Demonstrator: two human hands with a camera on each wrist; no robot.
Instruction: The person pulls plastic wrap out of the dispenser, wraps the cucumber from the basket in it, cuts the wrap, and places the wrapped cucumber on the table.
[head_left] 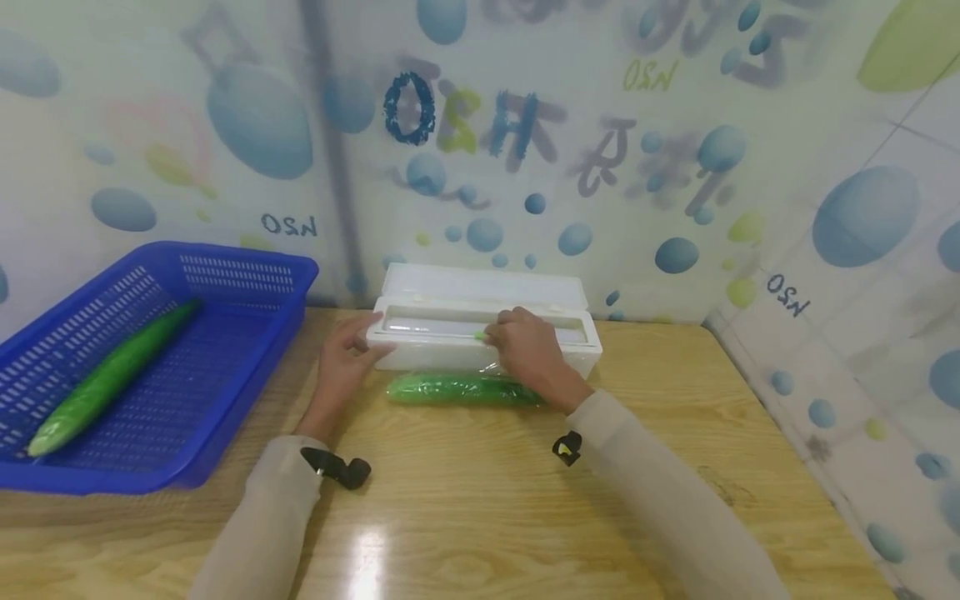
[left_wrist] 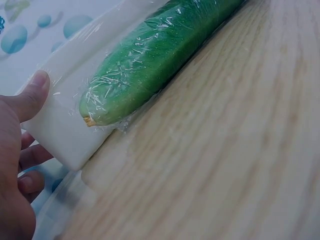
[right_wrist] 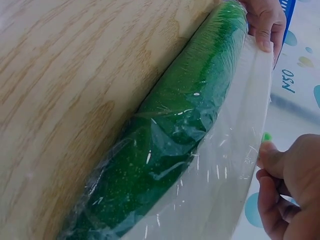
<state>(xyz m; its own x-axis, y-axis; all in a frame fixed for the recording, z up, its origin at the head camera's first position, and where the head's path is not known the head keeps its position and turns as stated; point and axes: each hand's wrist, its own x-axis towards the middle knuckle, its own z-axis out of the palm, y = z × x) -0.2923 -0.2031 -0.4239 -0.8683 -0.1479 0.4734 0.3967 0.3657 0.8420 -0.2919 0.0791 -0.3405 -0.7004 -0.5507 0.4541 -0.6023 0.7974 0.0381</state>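
A white cling film box [head_left: 431, 357] with a raised lid stands on the wooden table, a film roll inside it. My left hand [head_left: 341, 360] grips its left end, thumb on the front face and fingers behind, as the left wrist view shows. With curled fingers and thumb, my right hand [head_left: 528, 350] pinches a small green slide cutter [right_wrist: 267, 136] at the box's top front edge, right of the middle. Along the front of the box lies a cucumber [head_left: 457, 390] under clear film, its right end partly hidden by my right hand. The film reaches up over the box front.
At the left stands a blue plastic basket [head_left: 247, 367] holding another cucumber [head_left: 112, 379]. A patterned wall [head_left: 480, 200] rises close behind the box, and a second wall [head_left: 862, 333] runs along the right side of the table [head_left: 450, 517].
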